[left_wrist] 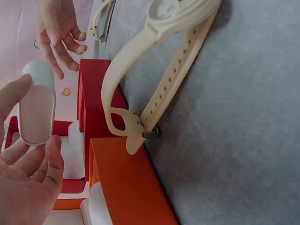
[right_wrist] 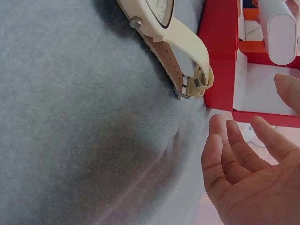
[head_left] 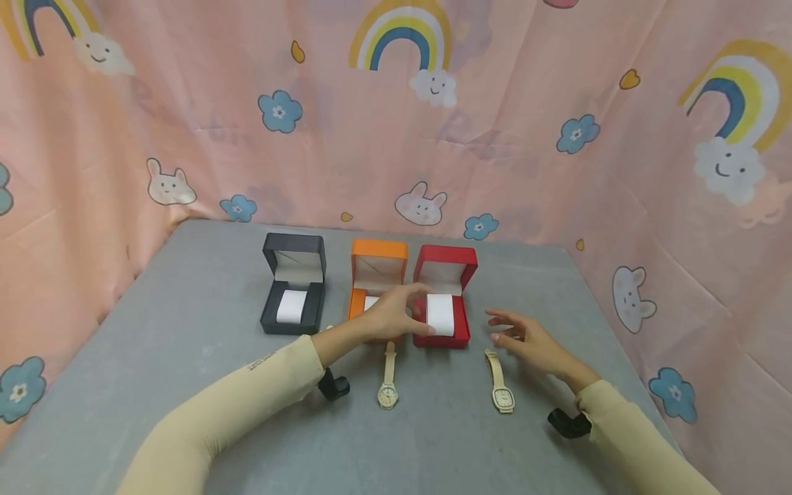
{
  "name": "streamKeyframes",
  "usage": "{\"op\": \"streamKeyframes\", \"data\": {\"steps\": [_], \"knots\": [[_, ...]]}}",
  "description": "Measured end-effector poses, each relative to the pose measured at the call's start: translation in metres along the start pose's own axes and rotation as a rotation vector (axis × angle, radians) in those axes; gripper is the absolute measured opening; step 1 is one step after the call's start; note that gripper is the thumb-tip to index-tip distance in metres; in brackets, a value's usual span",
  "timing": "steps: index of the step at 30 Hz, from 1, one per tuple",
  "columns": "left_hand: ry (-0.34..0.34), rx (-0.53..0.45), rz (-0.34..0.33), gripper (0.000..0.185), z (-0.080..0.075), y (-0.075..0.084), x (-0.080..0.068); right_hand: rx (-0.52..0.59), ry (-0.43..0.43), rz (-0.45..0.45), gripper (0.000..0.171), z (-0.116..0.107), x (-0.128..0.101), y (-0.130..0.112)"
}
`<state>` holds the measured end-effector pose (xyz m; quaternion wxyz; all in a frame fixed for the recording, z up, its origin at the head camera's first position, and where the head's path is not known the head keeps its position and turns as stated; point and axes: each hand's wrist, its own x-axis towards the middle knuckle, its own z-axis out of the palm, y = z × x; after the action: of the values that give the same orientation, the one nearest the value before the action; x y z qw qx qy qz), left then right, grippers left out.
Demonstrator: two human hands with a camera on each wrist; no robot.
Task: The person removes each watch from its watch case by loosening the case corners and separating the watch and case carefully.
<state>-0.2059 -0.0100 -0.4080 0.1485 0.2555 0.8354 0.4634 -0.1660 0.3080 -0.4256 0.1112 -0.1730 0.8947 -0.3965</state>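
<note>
My left hand (head_left: 396,313) pinches a white watch cushion (head_left: 440,315) between thumb and fingers, just above the open red watch box (head_left: 447,256). The left wrist view shows the flat oval end of the cushion (left_wrist: 36,115). To the right of that box, my right hand (head_left: 526,337) hovers with loosely bent fingers, holding nothing. Below it on the table lies a cream watch with a squarish face (head_left: 502,399). Another cream watch, with a round face (head_left: 388,395), lies in front of the orange watch box (head_left: 379,247), which my left hand partly covers.
A black watch box (head_left: 294,244) stands open at the left with a white cushion (head_left: 291,306) inside. A small strap end shows beside my left forearm; the rest is hidden. The grey table (head_left: 204,385) meets a pink patterned curtain (head_left: 513,137) behind.
</note>
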Motion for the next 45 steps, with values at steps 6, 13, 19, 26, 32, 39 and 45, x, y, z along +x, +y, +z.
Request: {"op": "streamKeyframes", "data": {"steps": [6, 13, 19, 26, 32, 39, 45], "knots": [[0.006, 0.014, -0.005, 0.068, 0.002, -0.001, 0.005, -0.002, -0.001, -0.005, 0.055, -0.001, 0.001, 0.002], [-0.008, 0.023, -0.013, 0.066, 0.003, 0.0, 0.012, -0.005, -0.001, 0.022, 0.056, -0.003, 0.002, -0.001], [-0.011, 0.062, -0.005, 0.064, 0.007, -0.002, 0.018, -0.014, 0.001, 0.028, 0.055, -0.004, 0.002, -0.002], [-0.009, 0.094, -0.031, 0.066, 0.009, -0.001, 0.023, -0.019, -0.007, 0.034, 0.055, -0.003, 0.005, -0.003], [0.009, 0.141, -0.061, 0.065, 0.009, 0.001, 0.027, -0.025, 0.001, 0.045, 0.056, -0.003, 0.006, -0.006], [-0.017, 0.175, -0.049, 0.067, 0.014, 0.0, 0.03, -0.019, 0.007, 0.048, 0.056, -0.003, 0.006, -0.003], [-0.04, 0.187, -0.035, 0.071, 0.014, -0.002, 0.03, -0.017, -0.005, 0.043, 0.056, -0.002, 0.008, -0.002]]}}
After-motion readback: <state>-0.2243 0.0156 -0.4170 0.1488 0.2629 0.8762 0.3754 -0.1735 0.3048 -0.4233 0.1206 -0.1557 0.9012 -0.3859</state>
